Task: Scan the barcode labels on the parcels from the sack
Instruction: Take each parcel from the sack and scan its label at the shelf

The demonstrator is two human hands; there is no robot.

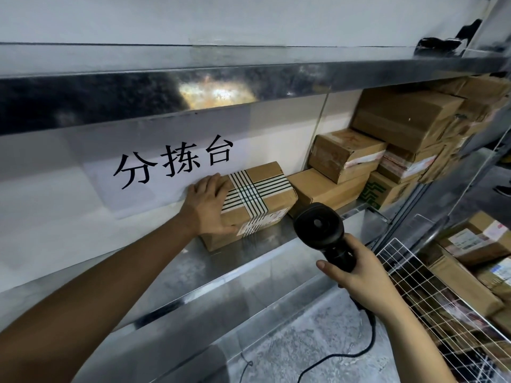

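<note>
A brown cardboard parcel crossed with green-striped white tape rests on the metal shelf, a label on its near side. My left hand grips the parcel's left end, fingers over the top and thumb along the front. My right hand holds a black corded barcode scanner by its handle, its head just right of and in front of the parcel. No sack is in view.
More cardboard parcels are stacked at the shelf's right end. A white wire basket with several parcels stands at the lower right. A paper sign with black characters hangs on the wall behind. An upper metal shelf overhangs.
</note>
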